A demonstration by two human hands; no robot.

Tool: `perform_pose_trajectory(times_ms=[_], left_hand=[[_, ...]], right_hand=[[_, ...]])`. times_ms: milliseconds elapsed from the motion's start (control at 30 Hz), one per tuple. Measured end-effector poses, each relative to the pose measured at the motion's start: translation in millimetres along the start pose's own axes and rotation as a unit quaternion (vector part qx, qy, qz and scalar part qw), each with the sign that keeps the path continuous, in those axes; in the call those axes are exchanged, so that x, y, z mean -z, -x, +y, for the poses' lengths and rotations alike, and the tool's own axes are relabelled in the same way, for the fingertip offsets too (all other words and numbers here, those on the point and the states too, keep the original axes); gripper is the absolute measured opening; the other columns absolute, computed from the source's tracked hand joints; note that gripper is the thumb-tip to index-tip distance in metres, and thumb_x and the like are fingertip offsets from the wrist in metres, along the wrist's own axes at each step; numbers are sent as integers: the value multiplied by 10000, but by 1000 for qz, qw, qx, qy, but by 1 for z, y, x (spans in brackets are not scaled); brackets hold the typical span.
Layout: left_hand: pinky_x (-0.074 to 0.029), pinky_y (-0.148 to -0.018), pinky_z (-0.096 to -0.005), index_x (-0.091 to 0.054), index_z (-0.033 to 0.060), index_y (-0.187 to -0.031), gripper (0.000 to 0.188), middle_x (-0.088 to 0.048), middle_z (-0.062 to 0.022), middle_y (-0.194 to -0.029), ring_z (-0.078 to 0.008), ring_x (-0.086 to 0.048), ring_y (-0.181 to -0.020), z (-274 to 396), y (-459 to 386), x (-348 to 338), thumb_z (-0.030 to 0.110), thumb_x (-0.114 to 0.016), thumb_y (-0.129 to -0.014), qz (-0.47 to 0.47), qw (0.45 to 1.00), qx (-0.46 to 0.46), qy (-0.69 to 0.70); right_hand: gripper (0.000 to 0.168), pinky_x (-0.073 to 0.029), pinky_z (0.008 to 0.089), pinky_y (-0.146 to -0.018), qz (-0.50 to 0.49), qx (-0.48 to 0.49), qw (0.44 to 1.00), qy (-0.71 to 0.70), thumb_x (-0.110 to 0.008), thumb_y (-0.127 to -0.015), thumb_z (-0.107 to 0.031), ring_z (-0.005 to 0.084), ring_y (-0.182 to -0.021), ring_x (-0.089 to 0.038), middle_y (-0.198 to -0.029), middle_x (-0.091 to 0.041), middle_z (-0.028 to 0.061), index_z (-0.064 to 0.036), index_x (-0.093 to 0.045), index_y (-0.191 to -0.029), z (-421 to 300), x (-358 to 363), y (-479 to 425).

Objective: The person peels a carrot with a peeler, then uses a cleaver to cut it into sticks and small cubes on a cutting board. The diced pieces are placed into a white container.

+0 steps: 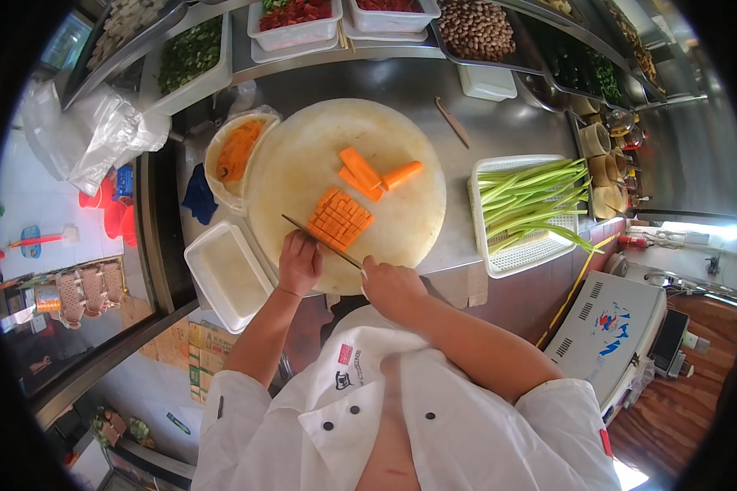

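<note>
My right hand (393, 288) grips the handle of a kitchen knife (322, 239), probably a cleaver, seen nearly edge-on. The blade runs along the near-left side of a block of diced carrot (341, 218), cut in a grid and still tightly grouped. On the near side of the blade, my left hand (301, 261) has curled fingers close to or touching it. Whether those fingers hold anything is hidden. Below lies a round, pale chopping board (301, 153). Farther back on it rest flat-sided carrot pieces (359, 169) and a rounded one (402, 176).
A white tub (202, 258) stands at the board's left, below a bag-lined bowl of carrot scraps (239, 150). A blue cloth (199, 196) lies beside that bowl. To the right sit a peeler-like tool (452, 123) and a white basket (506, 267) of green stalks. Ingredient containers (295, 37) line the back shelf.
</note>
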State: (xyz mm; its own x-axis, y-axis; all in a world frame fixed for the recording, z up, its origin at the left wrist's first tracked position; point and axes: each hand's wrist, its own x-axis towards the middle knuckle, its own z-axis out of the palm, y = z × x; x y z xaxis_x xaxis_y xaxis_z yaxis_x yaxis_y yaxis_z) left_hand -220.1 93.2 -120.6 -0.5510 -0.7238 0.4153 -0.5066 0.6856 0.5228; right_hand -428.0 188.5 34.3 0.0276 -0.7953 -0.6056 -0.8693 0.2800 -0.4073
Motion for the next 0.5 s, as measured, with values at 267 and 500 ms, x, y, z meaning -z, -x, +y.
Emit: perform_pose_trajectory(times_ms=[267, 500], left_hand=[[-549, -930, -479, -680, -9, -1048, 246, -644, -180, -1094, -419, -621, -1081, 0, 3, -2, 4, -701, -803, 6, 1000, 0, -1], [-545, -933, -484, -678, 2, -1063, 273, -641, -181, -1127, -427, -620, -1077, 1, -1, 2, -14, -704, -791, 11, 1000, -4, 14]], right_hand=[[175, -592, 536, -816, -29, -29, 999, -25, -510, -1015, -109, 439, -935, -750, -994, -755, 251, -2, -543, -1150, 1, -18, -18], [237, -579, 546, -818, 17, 5, 1000, -19, -503, -1067, -247, 446, -923, -737, -976, -745, 246, -28, -558, -1140, 24, -40, -42]])
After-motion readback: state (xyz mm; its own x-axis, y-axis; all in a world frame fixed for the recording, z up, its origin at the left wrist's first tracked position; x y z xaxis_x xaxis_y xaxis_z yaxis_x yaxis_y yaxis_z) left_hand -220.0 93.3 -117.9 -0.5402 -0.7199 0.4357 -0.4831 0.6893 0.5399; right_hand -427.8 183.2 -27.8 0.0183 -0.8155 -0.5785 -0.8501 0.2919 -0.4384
